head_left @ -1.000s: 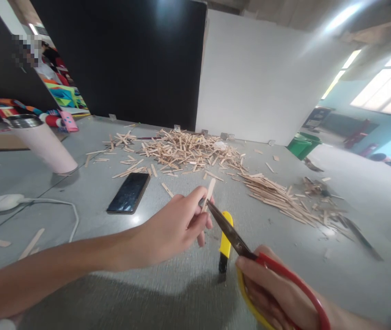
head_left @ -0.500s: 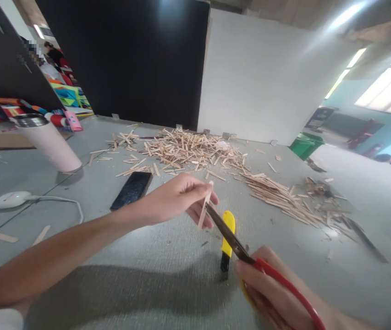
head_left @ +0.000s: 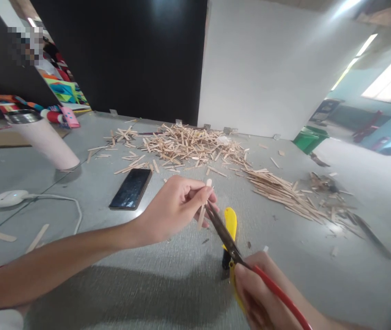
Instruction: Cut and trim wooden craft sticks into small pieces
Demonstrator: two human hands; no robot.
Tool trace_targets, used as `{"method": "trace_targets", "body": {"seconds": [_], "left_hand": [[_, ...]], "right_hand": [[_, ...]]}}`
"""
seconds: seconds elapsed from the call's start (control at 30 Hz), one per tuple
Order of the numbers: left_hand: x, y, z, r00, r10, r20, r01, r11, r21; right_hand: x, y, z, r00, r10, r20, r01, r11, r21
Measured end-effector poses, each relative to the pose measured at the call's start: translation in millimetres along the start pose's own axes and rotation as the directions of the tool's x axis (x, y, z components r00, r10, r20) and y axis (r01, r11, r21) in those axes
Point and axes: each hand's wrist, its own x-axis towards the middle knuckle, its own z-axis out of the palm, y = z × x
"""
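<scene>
One view only, head camera: the left hand (head_left: pixel 171 208) pinches a short wooden stick (head_left: pixel 203 211) between its fingers (head_left: pixel 200 195), holding it near upright above the counter (head_left: pixel 167 284) so the lower part hangs free for the blades. The right hand (head_left: pixel 260 298) is clenched through the red-handled scissors (head_left: pixel 231 245), whose tips meet the stick just below the pinch. Behind lie a stick pile (head_left: pixel 191 146), a phone (head_left: pixel 130 188) and a yellow utility knife (head_left: pixel 230 224).
</scene>
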Motion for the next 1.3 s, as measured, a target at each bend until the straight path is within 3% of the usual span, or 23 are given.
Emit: {"method": "trace_targets", "body": {"seconds": [0.17,0.33,0.6,1.3], "left_hand": [[1.0,2.2,2.9,1.0,-0.016,-0.016,0.016,1.0,0.008],[2.2,0.3,3.9,0.999,0.045,-0.028,-0.043,0.994,0.098],[8.2,-10.3,-6.8,0.994,0.108,0.025,-0.111,0.965,0.239],[11.8,-1.3,-14.1,0.975,0.163,0.149,-0.213,0.878,0.428]], "right_hand": [[2.8,5.6,4.6,0.999,0.026,-0.025,-0.027,0.999,-0.029],[6.1,-1.8,5.4,0.999,-0.007,-0.039,0.003,0.994,-0.105],[9.8,-13.3,-3.8,0.992,-0.076,0.105,0.078,0.997,-0.015],[10.9,-5.1,-16.5,0.977,0.047,0.209,-0.066,0.994,0.084]]}}
